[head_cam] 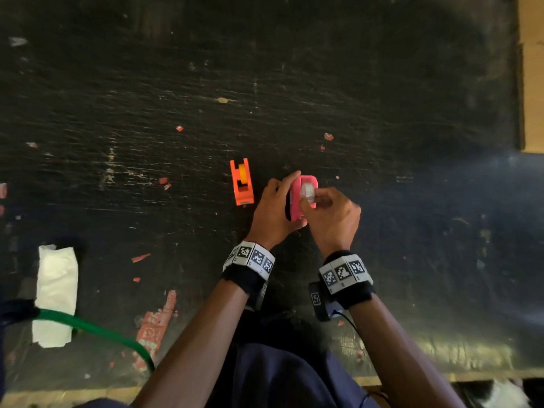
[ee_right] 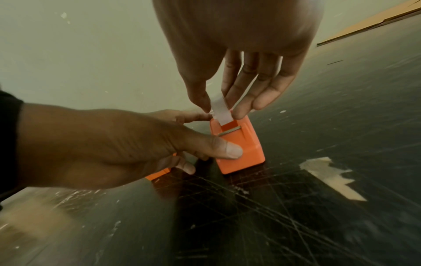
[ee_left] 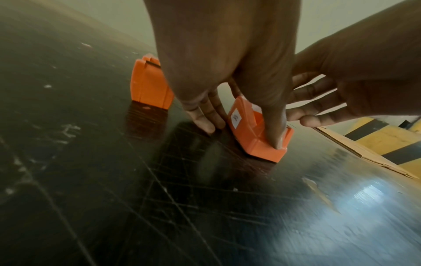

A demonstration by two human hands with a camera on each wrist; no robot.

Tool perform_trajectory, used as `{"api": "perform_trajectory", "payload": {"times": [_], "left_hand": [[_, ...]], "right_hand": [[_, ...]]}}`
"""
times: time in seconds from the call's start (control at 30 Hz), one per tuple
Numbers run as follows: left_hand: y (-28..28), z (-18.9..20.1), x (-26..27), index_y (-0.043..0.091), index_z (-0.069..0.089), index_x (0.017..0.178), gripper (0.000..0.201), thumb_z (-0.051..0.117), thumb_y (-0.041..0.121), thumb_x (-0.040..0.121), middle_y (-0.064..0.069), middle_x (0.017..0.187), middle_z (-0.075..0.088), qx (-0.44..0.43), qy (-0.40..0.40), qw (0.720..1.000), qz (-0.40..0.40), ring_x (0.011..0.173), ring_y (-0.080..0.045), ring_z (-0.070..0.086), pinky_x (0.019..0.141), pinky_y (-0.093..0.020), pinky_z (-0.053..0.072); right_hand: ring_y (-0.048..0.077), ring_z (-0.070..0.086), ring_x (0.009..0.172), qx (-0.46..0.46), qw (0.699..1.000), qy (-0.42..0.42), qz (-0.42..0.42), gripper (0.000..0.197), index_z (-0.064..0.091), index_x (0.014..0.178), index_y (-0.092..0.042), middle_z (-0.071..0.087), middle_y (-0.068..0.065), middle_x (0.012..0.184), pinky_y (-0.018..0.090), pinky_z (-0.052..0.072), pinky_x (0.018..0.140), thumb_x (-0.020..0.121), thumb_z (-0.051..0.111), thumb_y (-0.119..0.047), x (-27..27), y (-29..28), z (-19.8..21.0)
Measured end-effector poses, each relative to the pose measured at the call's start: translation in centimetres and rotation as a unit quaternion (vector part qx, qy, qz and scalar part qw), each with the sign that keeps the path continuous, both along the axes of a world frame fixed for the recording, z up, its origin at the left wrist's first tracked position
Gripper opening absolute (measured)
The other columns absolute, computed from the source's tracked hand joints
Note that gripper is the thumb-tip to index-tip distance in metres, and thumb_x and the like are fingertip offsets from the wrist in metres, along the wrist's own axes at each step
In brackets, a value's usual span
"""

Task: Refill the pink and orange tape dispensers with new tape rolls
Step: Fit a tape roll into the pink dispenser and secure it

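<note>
The pink dispenser (head_cam: 304,201) stands on the black table (head_cam: 294,83), with a clear tape roll (head_cam: 308,193) sitting in it. My left hand (head_cam: 282,197) grips its body from the left, thumb on the near end (ee_right: 227,149) and fingers along the far side. In the wrist views this dispenser (ee_left: 252,144) looks orange. My right hand (ee_right: 221,109) pinches the loose tape strip (ee_right: 222,117) between thumb and fingers, just above the cutter slot. The orange dispenser (head_cam: 242,184) stands free to the left with an orange core in it.
A folded white paper towel (head_cam: 56,293) and a green cable (head_cam: 97,328) lie near left. Red label scraps (head_cam: 156,322) dot the scratched table. Cardboard (head_cam: 532,83) borders the right edge. A torn tape scrap (ee_right: 330,176) sticks to the table near the dispenser.
</note>
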State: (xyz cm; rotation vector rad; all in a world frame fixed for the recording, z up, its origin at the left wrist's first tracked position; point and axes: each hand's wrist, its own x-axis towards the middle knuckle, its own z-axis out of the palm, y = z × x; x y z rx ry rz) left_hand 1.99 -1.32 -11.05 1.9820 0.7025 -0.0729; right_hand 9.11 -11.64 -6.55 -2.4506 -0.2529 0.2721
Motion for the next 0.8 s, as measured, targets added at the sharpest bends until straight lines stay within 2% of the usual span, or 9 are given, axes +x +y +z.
{"api": "perform_trajectory", "payload": {"times": [0.07, 0.2, 0.4, 0.57, 0.7, 0.8], "left_hand": [[0.09, -0.09, -0.15, 0.035, 0.033, 0.153, 0.109, 0.092, 0.023, 0.062, -0.002, 0.131, 0.046, 0.002, -0.008, 1.000, -0.001, 0.119, -0.020, 0.053, 0.096, -0.037, 0.049], [0.21, -0.36, -0.31, 0.036, 0.033, 0.153, 0.109, 0.092, 0.025, 0.062, -0.003, 0.132, 0.045, 0.001, -0.014, 1.000, -0.003, 0.120, -0.021, 0.053, 0.097, -0.041, 0.051], [0.31, -0.50, -0.42, 0.036, 0.033, 0.153, 0.109, 0.092, 0.024, 0.062, -0.002, 0.131, 0.045, -0.004, -0.017, 1.000, -0.003, 0.119, -0.021, 0.053, 0.098, -0.045, 0.051], [0.40, -0.66, -0.41, 0.038, 0.031, 0.153, 0.110, 0.092, 0.024, 0.062, -0.001, 0.133, 0.044, -0.005, -0.011, 1.000, -0.007, 0.122, -0.021, 0.052, 0.100, -0.045, 0.050], [0.33, -0.86, -0.45, 0.035, 0.033, 0.153, 0.108, 0.091, 0.023, 0.063, -0.001, 0.132, 0.044, -0.005, -0.015, 1.000, -0.006, 0.122, -0.020, 0.051, 0.100, -0.039, 0.048], [0.33, -0.94, -0.42, 0.035, 0.033, 0.153, 0.108, 0.091, 0.024, 0.063, -0.001, 0.131, 0.045, -0.001, -0.016, 1.000, -0.005, 0.121, -0.019, 0.051, 0.099, -0.039, 0.049]], "right_hand": [[0.009, 0.070, 0.070, -0.015, 1.000, 0.001, -0.005, 0.018, 0.080, 0.088, -0.024, 0.078, -0.008, 0.082, 0.019, 0.049, 0.064, 0.080, 0.081, -0.040, -0.22, -0.12, -0.12], [0.012, 0.073, 0.071, -0.018, 1.000, -0.009, -0.007, 0.016, 0.080, 0.088, -0.023, 0.079, -0.006, 0.083, 0.025, 0.057, 0.066, 0.081, 0.081, -0.038, -0.47, -0.18, -0.22], [0.011, 0.071, 0.072, -0.025, 0.999, -0.016, -0.013, 0.012, 0.079, 0.086, -0.023, 0.078, -0.007, 0.083, 0.025, 0.056, 0.066, 0.080, 0.082, -0.034, -0.42, 0.23, -0.01], [0.012, 0.070, 0.074, -0.049, 0.999, 0.002, -0.011, 0.011, 0.076, 0.083, -0.025, 0.076, -0.008, 0.084, 0.027, 0.055, 0.066, 0.079, 0.081, -0.034, -0.28, 0.61, 0.05], [0.015, 0.071, 0.075, -0.064, 0.998, 0.005, -0.005, 0.012, 0.075, 0.083, -0.025, 0.076, -0.007, 0.085, 0.034, 0.060, 0.067, 0.080, 0.081, -0.034, -0.29, 0.75, -0.07], [0.016, 0.072, 0.076, -0.075, 0.997, 0.004, 0.000, 0.015, 0.075, 0.082, -0.023, 0.076, -0.005, 0.085, 0.034, 0.059, 0.066, 0.078, 0.082, -0.035, -0.22, 0.70, -0.03]]}}
